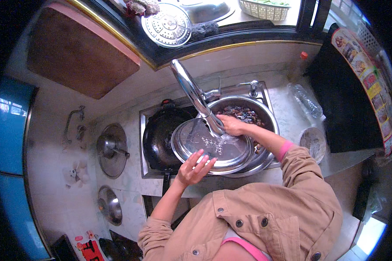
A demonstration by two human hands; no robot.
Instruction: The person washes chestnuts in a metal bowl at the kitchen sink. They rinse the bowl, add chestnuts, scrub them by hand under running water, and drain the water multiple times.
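A shiny metal basin [196, 140] with water in it sits under the chrome faucet [196, 91], and water splashes near the spout. My left hand [194, 168] rests at the basin's near rim with its fingers spread. Just beside the spout, over the far right of this basin, is my right hand [231, 124]; its fingertips are partly hidden by the faucet, so any hold cannot be told. Behind and below stands a larger steel bowl [273, 122] with many small dark, brownish pieces, perhaps shellfish [241, 112].
A black wok [163, 140] lies left of the basin in the sink. On the right counter are a clear plastic bottle [305, 99] and a round clear container [313, 145]. A perforated steamer plate [166, 24] leans at the window ledge. Lids [109, 205] stand on the left.
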